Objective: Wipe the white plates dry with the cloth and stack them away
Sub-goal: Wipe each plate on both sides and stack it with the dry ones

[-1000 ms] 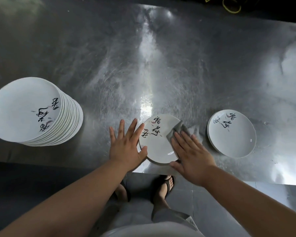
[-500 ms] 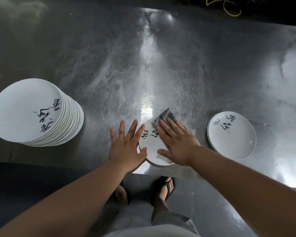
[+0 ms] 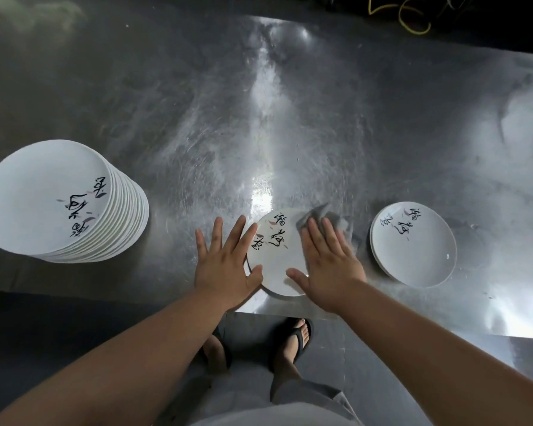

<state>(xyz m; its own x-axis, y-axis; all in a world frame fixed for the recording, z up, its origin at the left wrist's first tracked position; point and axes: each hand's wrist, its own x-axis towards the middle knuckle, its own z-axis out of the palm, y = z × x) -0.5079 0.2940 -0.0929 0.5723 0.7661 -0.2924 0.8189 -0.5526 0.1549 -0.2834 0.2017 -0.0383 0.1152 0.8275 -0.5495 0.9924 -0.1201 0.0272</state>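
Shifted from 12 to 2 o'clock on the single plate, one cloth is pressed under the flat right hand. The spread, empty left hand is laid at its 9. Two more piles are seen: tall stack at 9, short stack at 3.

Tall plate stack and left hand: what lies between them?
Nothing: in the head view, only bare table separates the tall plate stack and the left hand.

A restaurant or catering kitchen is suggested: a broad, scratched stainless-steel bench is seen, with a tall stack of identical white plates at 9 o'clock and a lower stack, printed alike, at 3 o'clock.
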